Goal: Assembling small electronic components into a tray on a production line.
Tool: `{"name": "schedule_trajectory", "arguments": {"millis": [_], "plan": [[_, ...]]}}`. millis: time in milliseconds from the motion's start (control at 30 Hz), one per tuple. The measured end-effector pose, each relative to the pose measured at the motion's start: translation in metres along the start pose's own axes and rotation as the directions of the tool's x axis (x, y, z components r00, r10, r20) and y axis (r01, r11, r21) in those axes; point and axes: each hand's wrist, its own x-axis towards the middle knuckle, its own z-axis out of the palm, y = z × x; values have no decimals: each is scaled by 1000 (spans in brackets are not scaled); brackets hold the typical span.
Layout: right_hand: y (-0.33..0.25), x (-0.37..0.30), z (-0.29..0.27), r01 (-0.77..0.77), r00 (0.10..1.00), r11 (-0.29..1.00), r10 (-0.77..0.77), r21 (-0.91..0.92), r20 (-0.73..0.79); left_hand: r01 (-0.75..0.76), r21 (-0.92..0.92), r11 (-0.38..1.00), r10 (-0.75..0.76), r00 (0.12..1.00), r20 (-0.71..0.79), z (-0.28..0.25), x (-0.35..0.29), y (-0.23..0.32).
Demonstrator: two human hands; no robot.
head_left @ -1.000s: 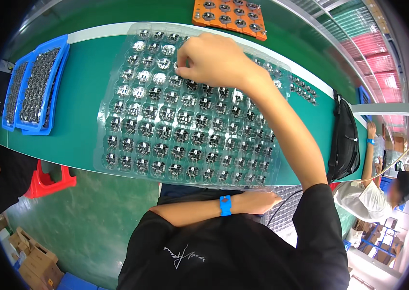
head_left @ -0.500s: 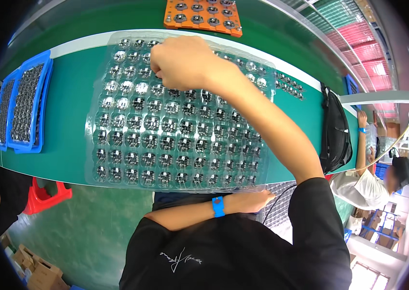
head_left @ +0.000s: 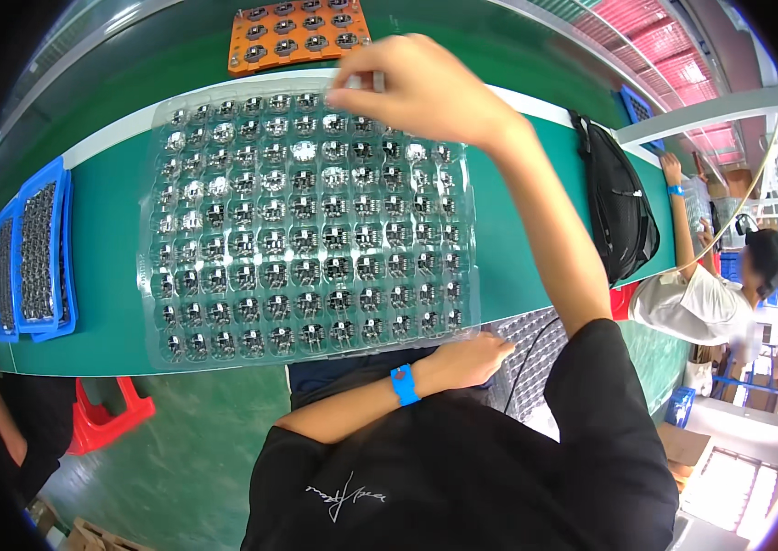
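A clear plastic blister tray lies on the green table, its pockets filled with rows of small round circuit boards. My right hand is over the tray's far edge, with thumb and forefinger curled toward each other in a pinch. Anything between those fingertips is too small or blurred to make out. My left hand, below a wrist with a blue band, is closed just off the near table edge, by the tray's near right corner. Its fingers are mostly hidden.
An orange fixture holding round boards stands beyond the far edge. Blue trays of parts sit at left, a black bag at right. Another filled tray is below the table edge. A red stool and co-workers flank me.
My right hand has moved from above the tray's far left pockets, rightward and away to its far edge. The whole view has shifted, so table things appear farther left. My left hand stays put.
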Motion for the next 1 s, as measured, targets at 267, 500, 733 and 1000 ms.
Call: {"name": "schedule_trajectory", "arguments": {"millis": [267,500,733,1000], "plan": [[29,-85,-33,-231,967,973,229,2,112,-16,-33,999,17,999,29,-2,4,-2],[33,-94,-19,-138,987,990,137,7,78,-28,-51,998,27,999,-22,4,7,-6],[16,-72,-2,-94,990,995,98,-42,102,-1,-85,996,-1,1000,-14,15,3,-9],[12,-59,7,-106,980,974,136,-202,144,33,-112,993,-29,999,39,11,4,-8]]}}
